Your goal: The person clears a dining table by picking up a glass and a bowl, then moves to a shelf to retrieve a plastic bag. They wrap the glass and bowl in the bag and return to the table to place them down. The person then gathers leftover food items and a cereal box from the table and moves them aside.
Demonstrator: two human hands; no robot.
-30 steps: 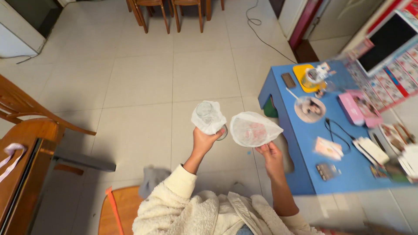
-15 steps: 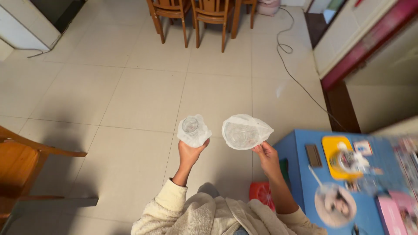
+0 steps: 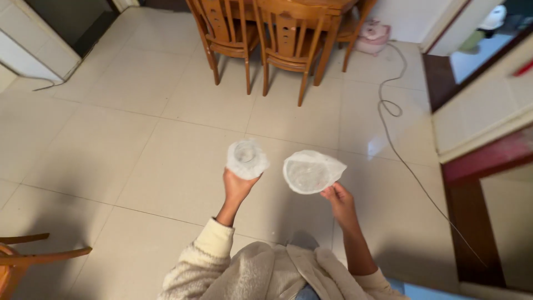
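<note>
Left hand is clenched around the base of a small glass wrapped in white tissue, held upright above the fist. Right hand pinches the edge of a wider glass bowl in a white wrapper, tilted, just right of the glass. Beyond both, wooden chairs. Judged step: carrying both pieces. Next needs steady, level transport.

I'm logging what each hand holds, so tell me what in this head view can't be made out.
- Left hand: the clear item it holds is wrapped in white cloth; shape unclear.
- Right hand: the clear bowl is covered by thin white wrap; contents cannot be told.
- Wooden chair: cut off by the left edge.
- Pink thing by the table: too small to name.
</note>
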